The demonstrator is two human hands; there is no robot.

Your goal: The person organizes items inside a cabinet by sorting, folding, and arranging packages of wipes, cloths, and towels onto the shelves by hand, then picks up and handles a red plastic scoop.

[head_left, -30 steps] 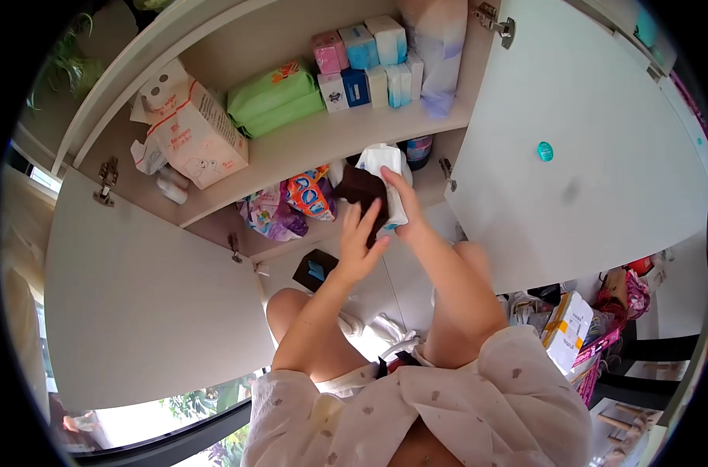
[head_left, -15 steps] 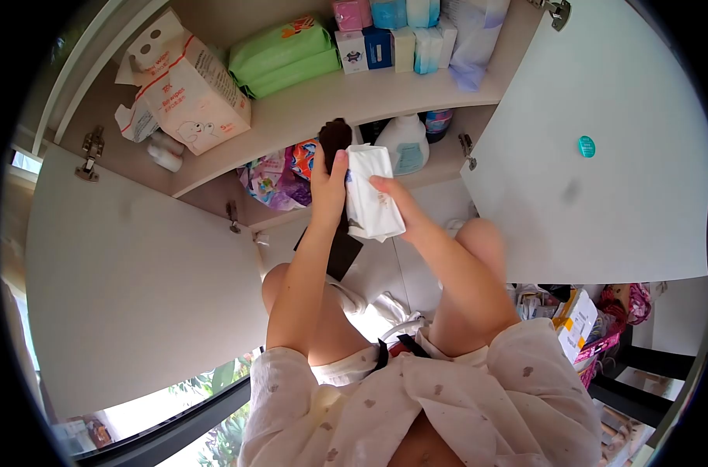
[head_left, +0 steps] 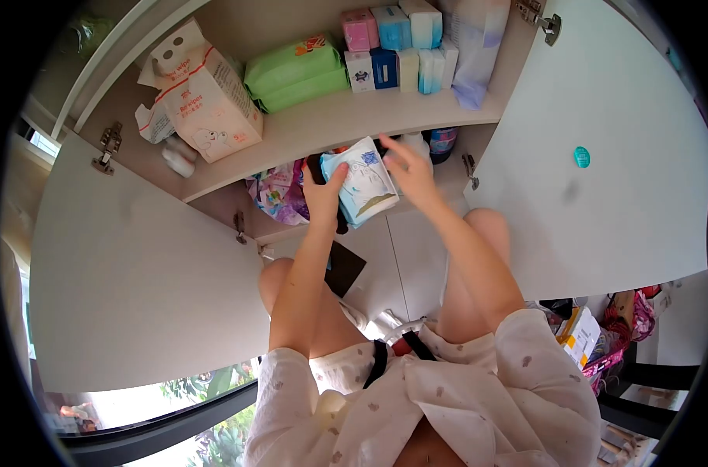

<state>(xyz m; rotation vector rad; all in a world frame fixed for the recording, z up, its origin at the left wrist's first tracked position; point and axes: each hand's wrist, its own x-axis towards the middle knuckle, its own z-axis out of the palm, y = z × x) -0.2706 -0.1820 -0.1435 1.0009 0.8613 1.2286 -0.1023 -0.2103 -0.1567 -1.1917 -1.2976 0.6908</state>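
A white and light-blue soft packet (head_left: 367, 183) with a blue print is in front of the cupboard's lower compartment. My left hand (head_left: 323, 196) grips its left side, thumb lying across the front face and the other fingers behind. Just past the packet's right edge, my right hand (head_left: 413, 173) has its fingers spread, slightly smeared by motion. Something dark brown (head_left: 315, 168) shows behind the packet and my left hand. A white bottle (head_left: 421, 146) stands behind my right hand, partly hidden.
On the upper shelf (head_left: 292, 140) are a wipes carton (head_left: 214, 109), green packs (head_left: 298, 74) and several small boxes (head_left: 385, 68). Below are colourful bags (head_left: 278, 191). Cupboard doors stand open at left (head_left: 144, 272) and right (head_left: 587, 226). A pink basket (head_left: 603, 362) holds mixed items.
The packet has turned so a wider, light-blue-edged face shows. My right hand has let go of it and moved up and right, fingers spreading. My left hand still holds it.
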